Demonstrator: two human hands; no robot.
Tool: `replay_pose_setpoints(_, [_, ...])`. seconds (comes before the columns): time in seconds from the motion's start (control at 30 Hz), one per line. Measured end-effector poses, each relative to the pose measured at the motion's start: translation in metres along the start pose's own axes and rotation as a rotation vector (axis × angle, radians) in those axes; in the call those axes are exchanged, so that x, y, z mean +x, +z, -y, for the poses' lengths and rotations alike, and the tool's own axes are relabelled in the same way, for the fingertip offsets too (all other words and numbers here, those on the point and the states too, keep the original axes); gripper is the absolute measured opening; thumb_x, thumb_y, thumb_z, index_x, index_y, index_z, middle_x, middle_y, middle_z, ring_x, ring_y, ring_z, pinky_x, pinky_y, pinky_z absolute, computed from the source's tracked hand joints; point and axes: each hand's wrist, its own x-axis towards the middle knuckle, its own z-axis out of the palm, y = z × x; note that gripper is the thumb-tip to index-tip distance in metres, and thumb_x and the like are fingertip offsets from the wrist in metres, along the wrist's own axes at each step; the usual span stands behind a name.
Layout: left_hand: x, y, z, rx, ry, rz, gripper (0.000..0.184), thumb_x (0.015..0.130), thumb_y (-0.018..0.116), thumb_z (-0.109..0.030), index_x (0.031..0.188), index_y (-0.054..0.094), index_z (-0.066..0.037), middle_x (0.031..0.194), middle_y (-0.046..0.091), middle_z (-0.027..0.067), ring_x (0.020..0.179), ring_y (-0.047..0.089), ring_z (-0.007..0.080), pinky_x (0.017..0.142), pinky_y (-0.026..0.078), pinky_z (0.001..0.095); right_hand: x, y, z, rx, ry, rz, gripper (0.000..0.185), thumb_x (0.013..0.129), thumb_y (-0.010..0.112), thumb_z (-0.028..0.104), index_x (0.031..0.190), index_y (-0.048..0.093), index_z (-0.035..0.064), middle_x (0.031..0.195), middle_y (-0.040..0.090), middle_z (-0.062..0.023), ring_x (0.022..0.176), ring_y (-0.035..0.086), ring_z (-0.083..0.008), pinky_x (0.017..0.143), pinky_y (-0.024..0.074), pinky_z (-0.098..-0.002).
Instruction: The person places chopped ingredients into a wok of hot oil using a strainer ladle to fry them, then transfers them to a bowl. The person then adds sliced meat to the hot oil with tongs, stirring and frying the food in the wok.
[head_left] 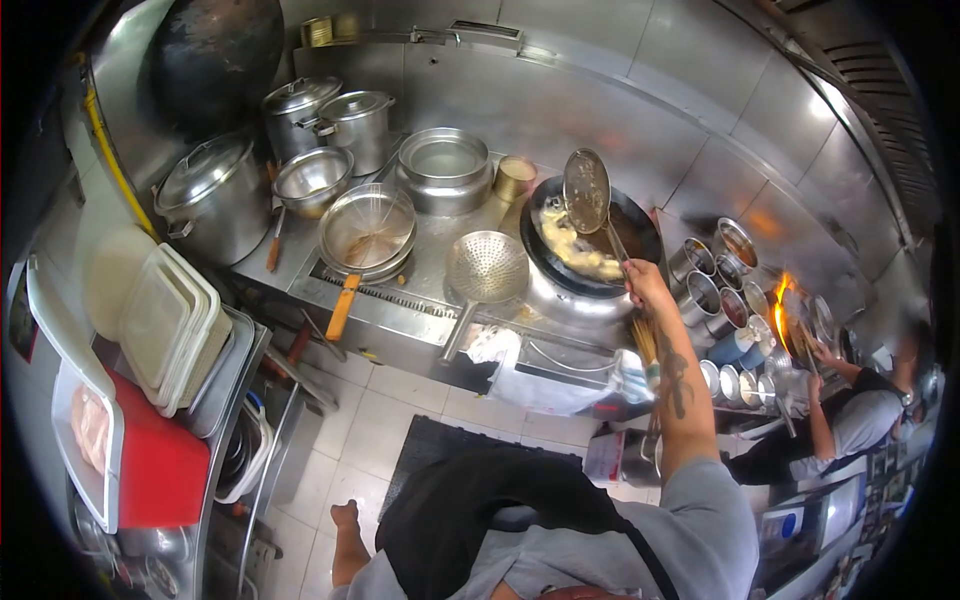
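My right hand is closed round the handle of a round metal skimmer, raised over a black wok. The skimmer's bowl is tilted up and hides part of the wok. Pale yellow pieces of food lie in dark oil in the wok's left half. Low beside my body, away from the stove, hangs my left hand. Its fingers look curled in, and nothing shows in them.
A perforated ladle and a strainer with an orange handle rest left of the wok. Lidded pots stand behind. A red bin is at left. At right, a co-worker works near a tall flame.
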Motion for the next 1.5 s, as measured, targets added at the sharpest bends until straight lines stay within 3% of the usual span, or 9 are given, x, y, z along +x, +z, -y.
replay_pose_setpoints(0.2, [0.007,0.008,-0.026,-0.035,0.05,0.047,0.044,0.06,0.065,-0.016,0.087,0.05,0.016,0.083,0.059,0.0244,0.075,0.058,0.0275,0.068,0.048,0.0376,-0.033,-0.031,-0.001,0.208,0.064,-0.02,0.019,0.09,0.041,0.015,0.105,0.049,0.0062,0.054,0.044,0.0,0.034,0.035,-0.0085,0.03,0.0242,-0.024])
replay_pose_setpoints(0.57, [0.02,0.014,-0.038,0.008,0.03,0.121,0.044,0.06,0.065,-0.015,0.087,0.049,0.016,0.082,0.059,0.0217,0.073,0.057,0.0255,0.067,0.047,0.037,-0.043,-0.087,-0.055,-0.065,0.186,-0.235,0.015,0.091,0.043,0.021,0.093,0.052,0.0087,0.053,0.047,-0.0014,0.034,0.04,-0.0106,0.029,0.0278,-0.0267])
replay_pose_setpoints(0.7, [0.029,0.02,-0.04,0.011,0.04,0.095,0.045,0.061,0.065,-0.015,0.088,0.048,0.016,0.081,0.059,0.0206,0.071,0.056,0.0248,0.064,0.047,0.0369,-0.046,-0.083,-0.063,0.313,0.35,-0.105,0.015,0.09,0.042,0.02,0.096,0.05,0.009,0.056,0.049,-0.0026,0.036,0.037,-0.0095,0.032,0.0283,-0.0263])
replay_pose_setpoints(0.77, [0.03,0.023,-0.04,0.022,0.14,0.028,0.024,0.068,0.061,-0.016,0.072,0.048,0.004,0.055,0.045,0.0081,0.041,0.042,0.0188,0.032,0.032,0.0357,-0.045,-0.082,-0.064,0.425,0.393,-0.031,0.015,0.089,0.042,0.02,0.097,0.049,0.0089,0.057,0.05,-0.003,0.037,0.036,-0.0089,0.033,0.0284,-0.0258])
replay_pose_setpoints(0.8, [0.029,0.023,-0.042,0.02,0.14,0.027,0.024,0.068,0.061,-0.016,0.072,0.048,0.004,0.055,0.045,0.0081,0.041,0.042,0.0188,0.032,0.032,0.0357,-0.045,-0.081,-0.065,0.519,0.409,0.038,0.016,0.09,0.041,0.02,0.099,0.048,0.0085,0.059,0.05,-0.0026,0.038,0.035,-0.008,0.033,0.0276,-0.0248])
replay_pose_setpoints(0.9, [0.019,0.019,-0.049,0.016,0.133,0.026,0.025,0.068,0.062,-0.016,0.075,0.05,0.005,0.057,0.047,0.0095,0.042,0.043,0.0195,0.033,0.033,0.0365,-0.039,-0.074,-0.073,0.688,0.426,0.172,0.015,0.09,0.04,0.017,0.102,0.045,0.0076,0.062,0.049,-0.0015,0.039,0.033,-0.0065,0.034,0.0252,-0.0227])
replay_pose_setpoints(0.97, [0.015,0.015,-0.048,0.031,0.054,0.103,0.048,0.062,0.065,-0.016,0.091,0.049,0.018,0.082,0.059,0.0225,0.074,0.058,0.0249,0.066,0.047,0.0375,-0.03,-0.066,-0.079,0.829,0.454,0.276,0.013,0.091,0.04,0.014,0.102,0.044,0.0067,0.063,0.047,0.0,0.039,0.032,-0.005,0.034,0.0235,-0.0213])
replay_pose_setpoints(1.33, [0.009,0.001,-0.031,0.084,0.047,0.033,0.046,0.061,0.065,-0.018,0.088,0.052,0.016,0.087,0.06,0.0283,0.079,0.061,0.0329,0.071,0.048,0.0382,-0.012,-0.011,-0.119,1.107,0.346,0.37,0.021,0.093,0.041,0.018,0.111,0.048,0.0096,0.062,0.045,0.0017,0.038,0.032,-0.0051,0.033,0.0243,-0.0214])
replay_pose_setpoints(1.5, [0.016,0.002,-0.018,0.09,0.021,0.038,0.045,0.061,0.065,-0.017,0.088,0.052,0.016,0.086,0.06,0.0269,0.078,0.06,0.0326,0.071,0.048,0.0381,-0.039,-0.027,-0.097,0.99,0.303,0.326,0.018,0.092,0.044,0.018,0.106,0.051,0.0096,0.063,0.047,-0.0002,0.038,0.033,-0.0049,0.033,0.0252,-0.0206])
